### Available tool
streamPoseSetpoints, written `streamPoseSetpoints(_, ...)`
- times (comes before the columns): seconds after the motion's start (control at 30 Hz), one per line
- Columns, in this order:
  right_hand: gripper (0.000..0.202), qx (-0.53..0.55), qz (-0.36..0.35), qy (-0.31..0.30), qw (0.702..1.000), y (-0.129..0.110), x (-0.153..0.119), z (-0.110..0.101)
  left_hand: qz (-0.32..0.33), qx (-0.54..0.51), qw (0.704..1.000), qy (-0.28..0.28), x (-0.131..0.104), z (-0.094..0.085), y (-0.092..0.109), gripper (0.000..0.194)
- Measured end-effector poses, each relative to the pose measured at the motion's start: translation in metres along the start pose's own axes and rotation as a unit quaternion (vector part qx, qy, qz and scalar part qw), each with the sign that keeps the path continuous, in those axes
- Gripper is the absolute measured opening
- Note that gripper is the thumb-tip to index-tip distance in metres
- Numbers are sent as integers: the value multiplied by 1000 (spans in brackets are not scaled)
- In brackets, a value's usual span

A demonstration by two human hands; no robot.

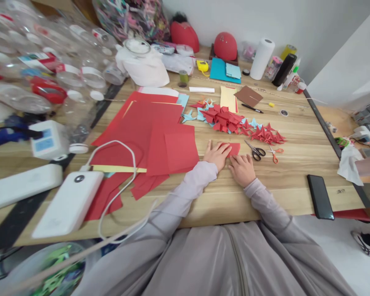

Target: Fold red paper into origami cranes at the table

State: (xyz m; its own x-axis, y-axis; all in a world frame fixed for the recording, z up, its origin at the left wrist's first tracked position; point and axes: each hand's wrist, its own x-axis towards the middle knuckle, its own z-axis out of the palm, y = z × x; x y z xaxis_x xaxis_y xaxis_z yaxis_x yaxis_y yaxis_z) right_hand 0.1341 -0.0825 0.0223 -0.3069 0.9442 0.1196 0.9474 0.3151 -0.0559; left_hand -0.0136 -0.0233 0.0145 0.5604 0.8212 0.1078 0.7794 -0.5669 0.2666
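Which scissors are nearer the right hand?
The black-handled scissors. They lie just beyond the right hand; the orange-handled pair is farther to the right.

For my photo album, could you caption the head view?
Left hand and right hand at a red paper, near black scissors and red stars.

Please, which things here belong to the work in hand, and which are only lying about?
Seemingly in the work:
- small red paper, under left hand and right hand
- large red sheets
- folded red pieces

Probably just lying about:
- black phone
- white power bank
- yellow tape measure
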Motion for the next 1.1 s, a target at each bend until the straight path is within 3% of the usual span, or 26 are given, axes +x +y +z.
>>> streamPoseSetpoints(0.2, 40, 1, 13, 30, 999, -1, -1, 3, 2, 7, 1000, -11, 1, 1, 1, 50)
streamPoseSetpoints(0.6, 40, -35, 15, 28, 999, -10, -1, -5, -6, 1, 1000, -29, 2, -2, 1, 53)
streamPoseSetpoints(1.1, 41, -29, 29, 8, 999, -6, -1, -4, -12, -23, 1000, 7, 4, 3, -3, 45)
